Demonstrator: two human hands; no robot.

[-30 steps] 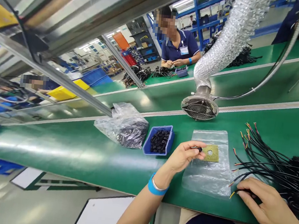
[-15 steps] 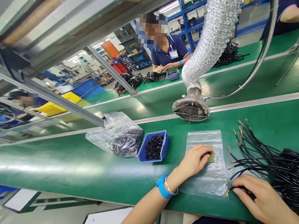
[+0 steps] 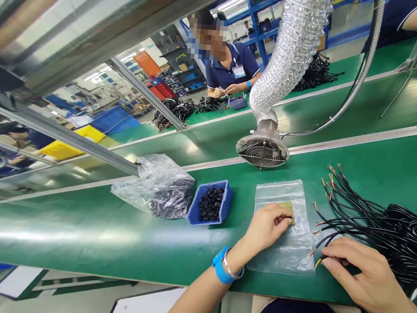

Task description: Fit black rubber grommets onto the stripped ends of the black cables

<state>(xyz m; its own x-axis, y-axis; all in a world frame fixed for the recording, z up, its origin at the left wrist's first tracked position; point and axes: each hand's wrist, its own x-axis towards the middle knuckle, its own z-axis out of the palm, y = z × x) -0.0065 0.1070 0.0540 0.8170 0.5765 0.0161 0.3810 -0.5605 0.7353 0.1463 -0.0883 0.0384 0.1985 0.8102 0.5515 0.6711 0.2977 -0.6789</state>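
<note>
My left hand (image 3: 270,225) rests over a clear zip bag (image 3: 283,257) on the green bench. Its fingers are pinched together at the edge of a small yellow-green perforated plate (image 3: 289,211); whatever lies between the fingertips is hidden. To the right, my right hand (image 3: 361,272) pinches a black cable (image 3: 323,258) close to its end, where a yellow wire shows. Beside and behind that hand spreads a bundle of black cables (image 3: 404,229), their stripped ends with coloured wires pointing left toward the bag.
Left of the bag stands a blue bin (image 3: 193,209) of small black parts. A clear plastic bag (image 3: 154,185) of dark parts lies beyond it. Above the bench hangs a fume extractor hood (image 3: 263,152) on a foil duct. Across the line sits a co-worker (image 3: 233,70).
The whole view has shifted slightly. My right fingers are now nearer the cable's wire end, with less of it sticking out. My left hand stays at the plate.
</note>
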